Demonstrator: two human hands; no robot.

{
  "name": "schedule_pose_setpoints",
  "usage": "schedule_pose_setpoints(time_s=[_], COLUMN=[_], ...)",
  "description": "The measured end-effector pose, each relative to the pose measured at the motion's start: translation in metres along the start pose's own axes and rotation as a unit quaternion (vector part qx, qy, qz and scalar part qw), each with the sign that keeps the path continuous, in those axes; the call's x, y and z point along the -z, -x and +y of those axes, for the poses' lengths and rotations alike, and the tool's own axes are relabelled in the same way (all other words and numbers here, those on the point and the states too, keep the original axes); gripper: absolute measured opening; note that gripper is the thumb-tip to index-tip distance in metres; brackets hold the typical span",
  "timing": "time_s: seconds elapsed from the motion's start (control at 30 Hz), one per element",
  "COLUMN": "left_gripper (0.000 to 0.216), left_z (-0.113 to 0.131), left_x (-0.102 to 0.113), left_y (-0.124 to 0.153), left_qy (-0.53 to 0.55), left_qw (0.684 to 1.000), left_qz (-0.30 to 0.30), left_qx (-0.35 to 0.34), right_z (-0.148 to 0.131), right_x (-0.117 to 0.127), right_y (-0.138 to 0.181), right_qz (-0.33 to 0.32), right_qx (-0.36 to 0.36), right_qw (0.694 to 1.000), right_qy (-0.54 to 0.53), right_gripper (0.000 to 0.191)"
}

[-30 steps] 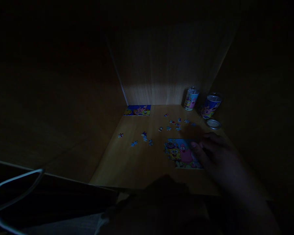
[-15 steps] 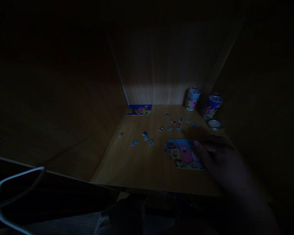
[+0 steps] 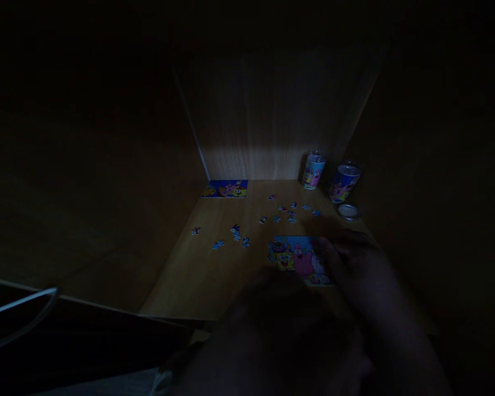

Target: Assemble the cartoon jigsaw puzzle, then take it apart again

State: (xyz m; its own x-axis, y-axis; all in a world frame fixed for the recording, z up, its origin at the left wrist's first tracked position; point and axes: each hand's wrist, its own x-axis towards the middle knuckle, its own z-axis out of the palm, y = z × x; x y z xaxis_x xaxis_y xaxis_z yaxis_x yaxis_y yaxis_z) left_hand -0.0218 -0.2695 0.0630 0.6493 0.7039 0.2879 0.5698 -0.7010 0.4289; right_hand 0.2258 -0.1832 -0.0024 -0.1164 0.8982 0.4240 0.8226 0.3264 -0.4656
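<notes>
A partly assembled jigsaw puzzle (image 3: 301,258) with cartoon figures lies on the wooden surface, its left edge uneven. My right hand (image 3: 355,261) is at the puzzle's right side, thumb over its edge and fingers curled, holding it. My left hand (image 3: 284,313) is a dark shape just in front of the puzzle, covering its lower left part; its fingers are too dark to make out. Loose puzzle pieces (image 3: 292,213) lie scattered behind the puzzle. More loose pieces (image 3: 236,232) are to its left.
Two cartoon-printed cans, a light blue one (image 3: 313,171) and a dark blue one (image 3: 343,184), stand at the back right. A round lid (image 3: 348,212) lies before them. A blue picture card (image 3: 226,188) is at the back left. Wooden panels (image 3: 251,121) enclose the surface; a white cable (image 3: 20,302) hangs lower left.
My left hand has come into view from below and now covers the puzzle's lower left. My right hand stays at the puzzle's right side. The whole view has shifted slightly.
</notes>
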Motion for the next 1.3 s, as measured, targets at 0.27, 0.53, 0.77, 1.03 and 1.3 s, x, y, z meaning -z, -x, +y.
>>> schedule_pose_setpoints(time_s=[0.27,0.53,0.77,1.03,1.3], left_gripper=[0.049,0.042,0.025,0.018,0.016], left_z=[-0.088,-0.079,-0.082,-0.073,-0.073], left_x=[-0.014,0.0,0.014,0.022,0.019], left_y=[-0.054,-0.05,-0.031,-0.017,-0.021], left_qy=[-0.169,-0.188,-0.078,-0.042,-0.042], left_qw=[0.971,0.949,0.947,0.954,0.952], left_qz=[0.031,-0.029,-0.033,-0.056,-0.058], left_qx=[0.166,0.25,0.31,0.29,0.298], right_z=[-0.001,-0.006,-0.006,-0.005,-0.007], right_x=[-0.001,0.002,0.001,0.0,0.001], right_y=[-0.002,-0.001,-0.002,-0.001,-0.002], right_qz=[-0.005,-0.004,-0.019,-0.044,-0.039], right_qx=[0.002,0.013,0.022,0.027,0.02], right_qw=[1.0,0.998,0.999,0.998,0.998], right_qy=[-0.029,-0.057,-0.043,-0.042,-0.034], right_gripper=[0.046,0.045,0.03,0.024,0.024])
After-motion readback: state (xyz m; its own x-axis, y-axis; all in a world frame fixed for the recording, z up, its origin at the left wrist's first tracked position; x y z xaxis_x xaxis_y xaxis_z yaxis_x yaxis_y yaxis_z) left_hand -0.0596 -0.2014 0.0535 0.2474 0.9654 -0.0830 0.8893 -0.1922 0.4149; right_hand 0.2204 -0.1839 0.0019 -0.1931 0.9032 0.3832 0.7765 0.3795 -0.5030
